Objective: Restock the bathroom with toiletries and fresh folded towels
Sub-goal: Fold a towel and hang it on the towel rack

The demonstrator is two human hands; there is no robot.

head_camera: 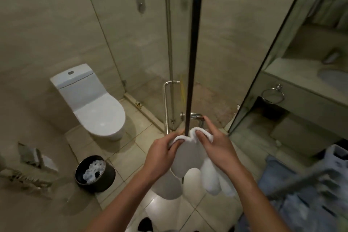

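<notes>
A white towel (190, 158) hangs over the chrome handle (196, 117) of the glass shower door, its ends drooping toward the floor. My left hand (162, 154) pinches the towel's top fold on the left of the door's dark edge. My right hand (214, 145) grips the top fold on the right, with the index finger stretched up to the handle. Both hands are level with each other at the towel's upper edge.
A white toilet (94, 103) stands at the left wall. A black waste bin (95, 174) with white paper sits on the tiled floor. A second chrome door handle (166, 107) is just left. A blue basket (308, 184) is at the right, a towel ring (273, 95) beyond.
</notes>
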